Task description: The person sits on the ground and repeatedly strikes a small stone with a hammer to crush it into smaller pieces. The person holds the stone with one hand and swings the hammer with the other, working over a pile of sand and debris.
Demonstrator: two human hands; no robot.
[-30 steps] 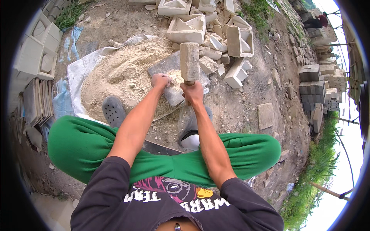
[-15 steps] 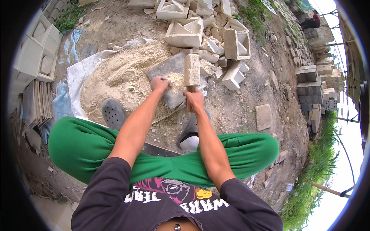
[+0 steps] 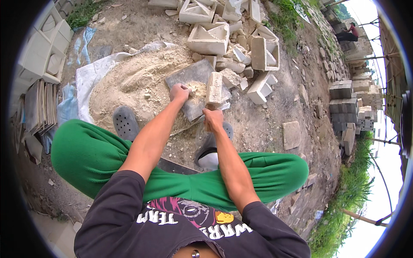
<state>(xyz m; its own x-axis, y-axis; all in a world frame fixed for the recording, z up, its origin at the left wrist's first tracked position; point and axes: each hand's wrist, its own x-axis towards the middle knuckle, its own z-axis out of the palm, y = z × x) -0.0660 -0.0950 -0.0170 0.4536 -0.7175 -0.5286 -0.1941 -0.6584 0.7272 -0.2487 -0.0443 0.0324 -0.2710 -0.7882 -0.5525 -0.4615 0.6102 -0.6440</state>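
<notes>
My right hand is wrapped round the handle of a dusty mallet. Its pale, block-shaped head is over the right part of a dark flat slab. At the slab's left side, my left hand has its fingers drawn together beside a small heap of pale crushed crumbs. Whatever those fingers pinch, if anything, is hidden. Left of the slab, a wide pile of sandy powder and bits lies on a white sheet.
Broken pale hollow blocks are heaped beyond the slab. A flat square piece lies on the ground at right. Stacked grey blocks and a seated person are farther right. Thin boards lean at left. My feet flank the slab's near side.
The mallet and my right hand have shifted a little toward my body. My left hand stays in nearly the same place by the crumbs.
</notes>
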